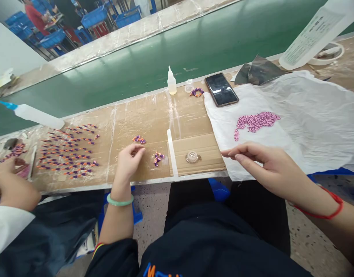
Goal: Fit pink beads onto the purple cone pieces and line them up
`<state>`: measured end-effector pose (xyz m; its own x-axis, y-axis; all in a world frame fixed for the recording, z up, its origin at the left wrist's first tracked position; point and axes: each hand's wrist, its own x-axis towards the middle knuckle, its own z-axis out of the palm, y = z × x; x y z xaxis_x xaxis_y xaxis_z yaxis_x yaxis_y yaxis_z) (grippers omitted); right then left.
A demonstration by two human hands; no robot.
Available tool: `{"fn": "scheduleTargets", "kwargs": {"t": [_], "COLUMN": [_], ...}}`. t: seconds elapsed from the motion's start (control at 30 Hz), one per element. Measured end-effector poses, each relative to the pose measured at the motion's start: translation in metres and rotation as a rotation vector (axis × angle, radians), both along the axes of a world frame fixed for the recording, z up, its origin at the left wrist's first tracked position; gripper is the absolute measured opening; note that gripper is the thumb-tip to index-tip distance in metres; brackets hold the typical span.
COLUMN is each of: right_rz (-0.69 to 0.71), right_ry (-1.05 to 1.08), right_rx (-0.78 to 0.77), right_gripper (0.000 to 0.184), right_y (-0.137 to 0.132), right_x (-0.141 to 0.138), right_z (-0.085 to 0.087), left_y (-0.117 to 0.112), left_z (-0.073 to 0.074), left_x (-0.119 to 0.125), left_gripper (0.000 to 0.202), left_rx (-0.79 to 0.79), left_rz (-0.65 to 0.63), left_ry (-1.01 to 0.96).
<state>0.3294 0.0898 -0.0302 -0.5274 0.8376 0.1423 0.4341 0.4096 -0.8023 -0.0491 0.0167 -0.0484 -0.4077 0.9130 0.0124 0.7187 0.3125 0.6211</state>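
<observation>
At far left, a co-worker's hand (12, 166) is at the bench, near a white bottle (40, 116) lying tilted with its blue tip outward. Rows of purple-and-orange pieces (70, 150) lie spread on the cardboard surface. The person's left hand (129, 161), with a green bangle (120, 201) at the wrist, is over the bench, fingers curled, thumb and index tips close together; whether they pinch anything cannot be told. A curved cluster (139, 139) of the same pieces lies just beyond these fingers; a second cluster (158, 157) lies to their right. Next come an upright dropper bottle (171, 82) at the far edge, a white strip (172, 154), and a round dish (192, 156) on a cardboard panel (179, 144). Behind the dish, a ring of pieces (196, 92) lies near a phone (221, 89). The right hand (261, 163) is above the near part of a white sheet (298, 111), index finger extended, thumb close beneath; any grip between them cannot be confirmed. Pink pieces (259, 121) lie in a patch on that sheet, beyond this hand. A large bottle (312, 36) stands tilted at far right, near a tape roll (336, 55).
</observation>
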Motion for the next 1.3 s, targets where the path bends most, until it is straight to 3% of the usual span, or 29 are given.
{"fn": "scheduleTargets", "kwargs": {"t": [0.1,0.23,0.47,0.7,0.87,1.03,1.13,1.3], "right_rz": [-0.018,-0.02,-0.079,-0.227,-0.334,-0.254,-0.129,-0.051], "right_ry": [0.012,0.022,0.028,0.065,0.138,-0.078,-0.244,-0.327], "right_rx": [0.017,0.027,-0.006,-0.065,-0.058,0.108,0.206,0.247], "right_gripper": [0.023,0.022,0.022,0.019,0.015,0.014,0.012,0.011], "right_y": [0.0,0.0,0.0,0.001,0.005,0.027,0.042,0.052], "right_x": [0.001,0.004,0.01,0.025,0.042,0.049,0.045,0.036], "right_z": [-0.002,-0.005,-0.004,0.005,0.003,-0.019,-0.034,-0.043], "left_y": [0.017,0.035,0.041,0.04,0.024,0.012,0.006,-0.012], "left_z": [0.0,-0.001,-0.009,-0.008,0.0,0.008,0.018,0.024], "left_x": [-0.03,-0.051,-0.048,-0.044,-0.043,-0.015,0.013,0.048], "left_gripper": [0.02,0.014,0.006,0.012,0.011,0.027,0.033,0.032], "left_rx": [0.049,0.009,-0.023,0.049,0.184,0.304,0.259,0.094], "left_rz": [0.032,-0.077,-0.159,-0.083,0.05,0.08,0.054,-0.038], "left_ry": [0.155,0.205,0.277,0.241,-0.019,-0.606,-0.861,-0.972]}}
